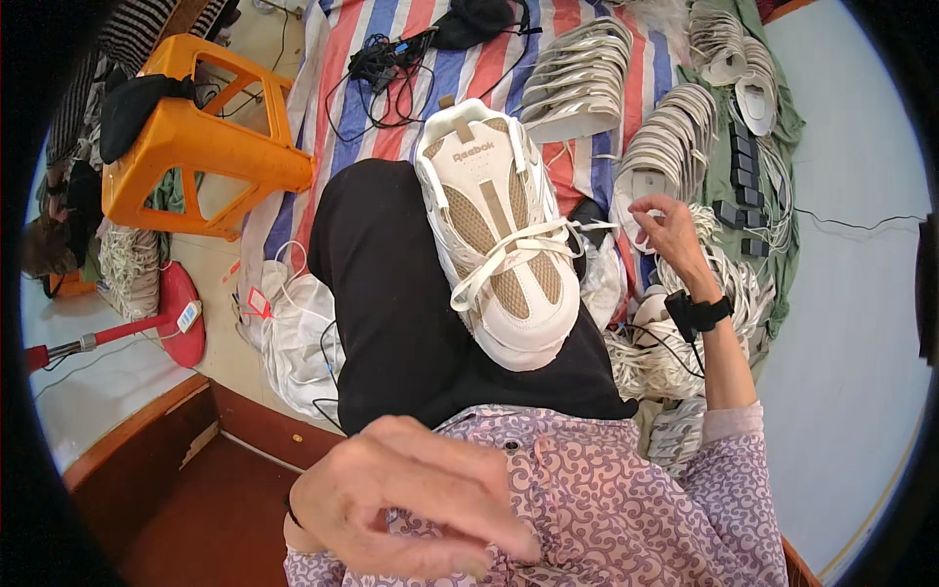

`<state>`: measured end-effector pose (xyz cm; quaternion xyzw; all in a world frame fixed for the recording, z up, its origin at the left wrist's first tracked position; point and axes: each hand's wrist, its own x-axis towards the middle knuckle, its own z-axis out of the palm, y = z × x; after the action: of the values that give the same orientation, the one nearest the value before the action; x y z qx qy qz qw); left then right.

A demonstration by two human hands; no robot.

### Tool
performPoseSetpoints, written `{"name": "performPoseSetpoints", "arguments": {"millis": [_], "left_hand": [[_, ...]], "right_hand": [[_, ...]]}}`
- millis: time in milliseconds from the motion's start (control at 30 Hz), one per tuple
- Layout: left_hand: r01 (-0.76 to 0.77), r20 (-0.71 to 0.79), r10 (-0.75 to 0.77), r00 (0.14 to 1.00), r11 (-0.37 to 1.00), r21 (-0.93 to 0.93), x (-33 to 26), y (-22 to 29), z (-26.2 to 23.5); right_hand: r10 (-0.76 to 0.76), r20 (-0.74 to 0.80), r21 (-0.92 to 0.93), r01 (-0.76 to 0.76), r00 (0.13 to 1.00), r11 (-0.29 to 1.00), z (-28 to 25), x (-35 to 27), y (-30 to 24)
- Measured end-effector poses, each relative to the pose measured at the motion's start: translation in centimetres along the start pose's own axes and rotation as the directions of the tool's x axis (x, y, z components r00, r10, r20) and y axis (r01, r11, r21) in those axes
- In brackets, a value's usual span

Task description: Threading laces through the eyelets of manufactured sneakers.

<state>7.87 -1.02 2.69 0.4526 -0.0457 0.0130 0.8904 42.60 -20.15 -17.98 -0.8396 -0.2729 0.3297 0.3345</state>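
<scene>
A white and beige sneaker (504,235) lies sole-down on my lap, across my black trousers (391,293), with its toe pointing toward me. White laces cross its tongue loosely. One lace (597,226) runs from the shoe's right side to my right hand (670,230), which pinches it between thumb and fingers out to the right. That wrist wears a black band with a cable. My left hand (411,499) hovers close to the camera above my patterned shirt, fingers bent and loosely spread, and I see nothing in it.
An orange plastic stool (210,137) lies tipped at the left. Ahead is a striped tarp (391,59) with black cables and rows of white shoe parts (577,78). Bundles of white laces (675,342) sit by my right arm. A red dustpan (181,318) is at left.
</scene>
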Motion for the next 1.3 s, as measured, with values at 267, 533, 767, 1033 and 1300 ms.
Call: {"name": "performPoseSetpoints", "arguments": {"millis": [267,533,767,1033,1300], "left_hand": [[0.386,-0.7,0.024,0.714,0.82,0.422,0.7,-3.3,-1.7],[0.387,-0.607,0.247,0.755,0.58,0.717,3.7,-4.9,-2.5],[0.383,-0.516,0.355,0.78,0.381,0.842,6.0,-7.1,-3.3],[0.51,-0.567,0.337,0.751,0.248,0.823,6.3,-8.4,-1.9],[0.52,-0.625,0.215,0.75,0.393,0.759,7.3,-7.4,-2.3]], "right_hand": [[-0.297,0.125,0.386,0.23,0.946,0.893,1.7,-5.4,-13.5],[-0.635,0.054,0.175,0.619,0.77,0.766,3.3,-7.7,-16.8],[-0.455,-0.062,0.279,0.453,0.888,0.847,5.6,-7.8,-14.6],[-0.279,-0.048,0.534,0.261,0.959,0.804,6.8,-8.1,-13.6],[-0.291,-0.071,0.577,0.277,0.954,0.768,8.0,-7.8,-12.5]]}}
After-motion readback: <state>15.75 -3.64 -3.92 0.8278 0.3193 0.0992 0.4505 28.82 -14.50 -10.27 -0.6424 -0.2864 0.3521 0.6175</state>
